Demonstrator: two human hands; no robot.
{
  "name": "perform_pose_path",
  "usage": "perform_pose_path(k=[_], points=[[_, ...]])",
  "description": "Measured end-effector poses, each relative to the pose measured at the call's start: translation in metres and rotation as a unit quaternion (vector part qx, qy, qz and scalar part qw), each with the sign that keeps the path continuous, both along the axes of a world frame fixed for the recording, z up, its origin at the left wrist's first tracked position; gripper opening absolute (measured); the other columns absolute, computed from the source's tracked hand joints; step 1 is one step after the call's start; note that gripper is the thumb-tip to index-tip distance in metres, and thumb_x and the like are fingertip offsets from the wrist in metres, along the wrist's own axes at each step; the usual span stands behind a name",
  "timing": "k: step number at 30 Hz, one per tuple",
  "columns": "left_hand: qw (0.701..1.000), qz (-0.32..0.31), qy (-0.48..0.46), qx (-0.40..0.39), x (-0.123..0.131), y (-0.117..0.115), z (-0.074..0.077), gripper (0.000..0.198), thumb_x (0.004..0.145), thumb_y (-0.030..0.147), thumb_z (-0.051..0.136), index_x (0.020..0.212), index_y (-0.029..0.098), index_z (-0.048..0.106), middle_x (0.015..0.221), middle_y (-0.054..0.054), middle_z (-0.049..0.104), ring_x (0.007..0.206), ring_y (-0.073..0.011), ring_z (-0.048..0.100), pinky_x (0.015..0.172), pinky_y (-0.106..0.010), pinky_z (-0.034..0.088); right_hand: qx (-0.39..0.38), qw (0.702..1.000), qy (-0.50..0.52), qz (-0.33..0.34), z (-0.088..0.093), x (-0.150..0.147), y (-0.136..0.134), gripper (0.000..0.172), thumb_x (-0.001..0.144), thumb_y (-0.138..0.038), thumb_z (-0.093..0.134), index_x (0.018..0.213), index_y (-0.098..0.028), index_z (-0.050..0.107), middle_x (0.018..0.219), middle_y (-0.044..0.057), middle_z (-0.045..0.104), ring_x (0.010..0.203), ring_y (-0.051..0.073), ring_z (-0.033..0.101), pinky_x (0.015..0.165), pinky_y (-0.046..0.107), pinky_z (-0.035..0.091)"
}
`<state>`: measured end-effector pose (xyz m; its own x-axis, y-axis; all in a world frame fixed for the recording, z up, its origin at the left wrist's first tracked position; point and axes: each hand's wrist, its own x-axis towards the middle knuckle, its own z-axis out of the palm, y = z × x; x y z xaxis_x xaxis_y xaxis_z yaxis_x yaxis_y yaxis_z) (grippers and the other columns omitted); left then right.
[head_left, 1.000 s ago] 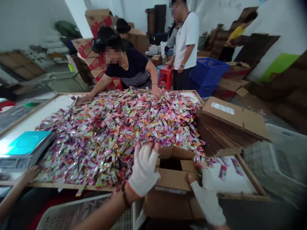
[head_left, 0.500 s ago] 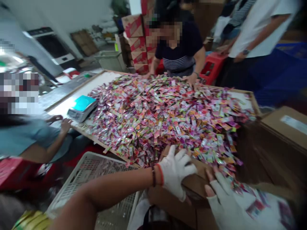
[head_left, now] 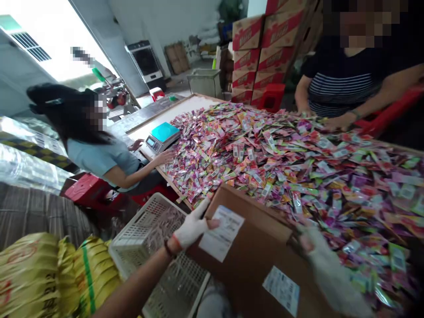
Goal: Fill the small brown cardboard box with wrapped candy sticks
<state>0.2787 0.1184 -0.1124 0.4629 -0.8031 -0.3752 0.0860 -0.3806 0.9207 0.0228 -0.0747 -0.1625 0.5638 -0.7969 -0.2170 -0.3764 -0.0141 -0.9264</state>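
A brown cardboard box (head_left: 258, 256) with two white labels stands tipped on its side at the near edge of the table. My left hand (head_left: 192, 227), in a white glove, grips its left corner, thumb over one label. On the box's right edge rests my right hand (head_left: 326, 265), gloved and blurred by motion. A deep heap of small bright candy packets (head_left: 298, 159) covers the table right behind the box.
A white slotted crate (head_left: 155, 238) stands below the table at my left, yellow sacks (head_left: 53, 274) beside it. A seated person reaches toward a teal-topped scale (head_left: 162, 136). Another person leans on the far side. Stacked red-printed cartons (head_left: 261, 48) stand behind.
The box has been turned from upright with open flaps onto its side, labels facing me. My view has swung left. Both hands moved with the box.
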Motion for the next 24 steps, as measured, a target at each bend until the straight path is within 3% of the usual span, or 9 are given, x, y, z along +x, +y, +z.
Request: perform_pose_path(k=[2,4,7,10,14,16,18,21,24], points=[[0.999,0.041,0.016,0.028,0.004,0.023,-0.009,0.089,0.071,0.049,0.065,0.146,0.024,0.023,0.121,-0.005,0.058,0.104,-0.0263,0.057,0.085,-0.036,0.048,-0.010,0.999,0.014,0.052,0.004,0.028,0.011,0.076,0.082,-0.063,0.047,0.142,-0.019,0.032,0.145,0.014,0.034,0.134,0.028,0.031,0.111,0.047,0.029],[0.992,0.009,-0.122,0.040,-0.010,0.024,-0.005,0.086,0.067,0.050,0.069,0.142,0.025,0.033,0.126,-0.006,0.054,0.112,-0.0287,0.051,0.093,-0.039,0.044,-0.058,0.996,0.030,0.063,0.014,0.032,0.014,0.072,0.084,-0.062,0.044,0.140,-0.018,0.035,0.146,0.012,0.033,0.135,0.027,0.028,0.113,0.049,0.024],[0.940,-0.094,-0.326,0.035,-0.048,-0.010,0.017,0.086,0.060,0.056,0.071,0.135,0.028,0.042,0.123,-0.009,0.048,0.113,-0.0317,0.045,0.098,-0.046,0.037,-0.202,0.974,0.090,0.039,0.041,-0.004,0.011,0.060,0.086,-0.058,0.043,0.136,-0.024,0.043,0.142,0.008,0.040,0.132,0.030,0.034,0.112,0.055,0.025],[0.863,-0.230,-0.450,-0.019,-0.093,-0.059,0.032,0.090,0.054,0.054,0.072,0.135,0.031,0.040,0.113,-0.011,0.048,0.103,-0.0331,0.046,0.090,-0.052,0.037,-0.352,0.922,0.158,0.032,0.068,-0.058,0.013,0.065,0.085,-0.052,0.047,0.143,-0.028,0.032,0.144,0.008,0.037,0.129,0.033,0.036,0.106,0.057,0.032],[0.752,-0.399,-0.513,-0.108,-0.144,-0.098,0.022,0.084,0.058,0.057,0.066,0.126,0.012,0.045,0.105,-0.015,0.050,0.094,-0.0307,0.047,0.086,-0.048,0.038,-0.504,0.820,0.179,0.204,0.065,-0.106,0.029,0.058,0.087,-0.034,0.051,0.142,-0.025,0.035,0.134,0.009,0.049,0.123,0.029,0.044,0.099,0.048,0.041],[0.718,-0.445,-0.517,-0.137,-0.154,-0.100,0.014,0.080,0.058,0.059,0.065,0.119,0.009,0.049,0.111,-0.017,0.050,0.102,-0.0327,0.045,0.095,-0.051,0.032,-0.530,0.788,0.193,0.248,0.053,-0.117,0.034,0.051,0.086,-0.027,0.051,0.137,-0.019,0.043,0.129,0.011,0.053,0.121,0.027,0.046,0.097,0.044,0.043],[0.689,-0.479,-0.519,-0.162,-0.152,-0.096,0.008,0.079,0.059,0.058,0.067,0.121,0.014,0.047,0.124,-0.017,0.046,0.116,-0.0362,0.039,0.104,-0.056,0.021,-0.525,0.781,0.204,0.269,0.047,-0.122,0.037,0.049,0.085,-0.026,0.053,0.133,-0.014,0.048,0.130,0.012,0.053,0.120,0.025,0.046,0.098,0.042,0.043],[0.662,-0.507,-0.526,-0.167,-0.142,-0.089,0.007,0.077,0.062,0.054,0.068,0.128,0.021,0.044,0.140,-0.014,0.037,0.130,-0.0390,0.025,0.105,-0.064,0.010,-0.490,0.793,0.224,0.285,0.048,-0.118,0.038,0.049,0.081,-0.030,0.058,0.127,-0.015,0.054,0.131,0.011,0.051,0.122,0.027,0.043,0.102,0.045,0.038],[0.658,-0.511,-0.531,-0.152,-0.139,-0.090,0.006,0.065,0.065,0.053,0.067,0.120,0.023,0.051,0.144,-0.014,0.034,0.134,-0.0399,0.021,0.105,-0.066,0.007,-0.453,0.819,0.241,0.258,0.046,-0.109,0.040,0.040,0.074,-0.031,0.063,0.110,-0.016,0.065,0.124,0.012,0.056,0.120,0.032,0.043,0.103,0.051,0.033]])
